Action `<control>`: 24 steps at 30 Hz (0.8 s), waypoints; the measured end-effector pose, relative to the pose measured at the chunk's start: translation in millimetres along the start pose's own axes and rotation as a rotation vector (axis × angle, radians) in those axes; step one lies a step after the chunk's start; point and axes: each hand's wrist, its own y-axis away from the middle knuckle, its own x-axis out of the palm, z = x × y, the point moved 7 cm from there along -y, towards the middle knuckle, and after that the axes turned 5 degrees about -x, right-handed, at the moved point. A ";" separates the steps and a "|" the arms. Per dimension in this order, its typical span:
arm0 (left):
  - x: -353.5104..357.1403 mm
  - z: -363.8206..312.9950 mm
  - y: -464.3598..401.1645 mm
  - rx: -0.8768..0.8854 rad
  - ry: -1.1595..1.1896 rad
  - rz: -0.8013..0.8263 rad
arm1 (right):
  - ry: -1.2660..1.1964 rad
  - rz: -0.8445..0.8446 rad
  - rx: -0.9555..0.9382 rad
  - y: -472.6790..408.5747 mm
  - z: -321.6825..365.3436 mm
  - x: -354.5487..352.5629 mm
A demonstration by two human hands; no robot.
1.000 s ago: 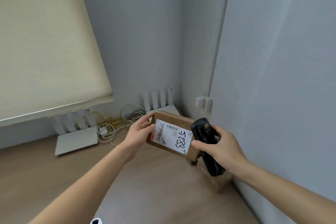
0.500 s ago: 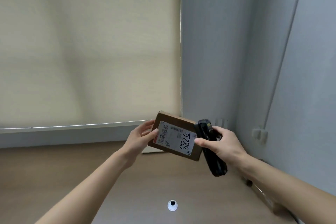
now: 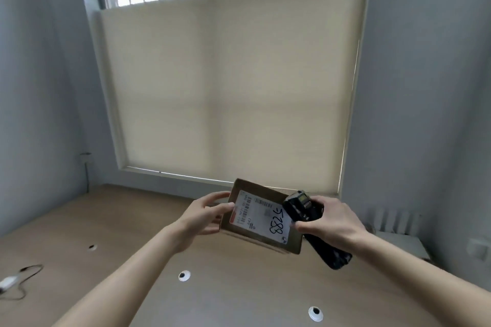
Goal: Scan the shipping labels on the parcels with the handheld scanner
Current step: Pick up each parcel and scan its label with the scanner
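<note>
A small brown cardboard parcel [image 3: 259,188] is held up in the air above the wooden desk [image 3: 239,287]. Its white shipping label [image 3: 259,216] faces me, with barcodes and "5288" handwritten in black. My left hand [image 3: 204,216] grips the parcel's left edge, thumb on the label side. My right hand [image 3: 332,223] grips a black handheld scanner [image 3: 305,210]. The scanner's head sits over the parcel's upper right corner, and its handle points down and to the right.
A window with a cream roller blind [image 3: 228,82] fills the wall ahead. White cable grommets [image 3: 184,275] dot the desk. A white adapter with a black cable [image 3: 16,280] lies at the far left. A white router [image 3: 398,231] stands at the right, by the wall.
The view has swung left from the room's right corner to the window. Both hands carried the parcel and scanner along, keeping the same grip; the scanner head stays at the parcel's right end.
</note>
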 end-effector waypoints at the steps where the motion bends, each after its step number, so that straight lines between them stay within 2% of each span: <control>1: -10.4 7.1 8.1 -0.023 0.000 -0.052 | 0.079 0.021 -0.025 1.0 9.6 7.8; 6: -48.7 39.1 51.6 -0.107 -0.040 -0.219 | 0.393 0.142 -0.208 11.9 63.3 50.2; 11: -87.9 56.8 92.1 -0.131 -0.080 -0.382 | 0.584 0.244 -0.320 24.9 105.1 87.6; 24: -146.7 71.7 167.3 -0.136 -0.024 -0.541 | 0.686 0.222 -0.559 50.2 188.4 134.8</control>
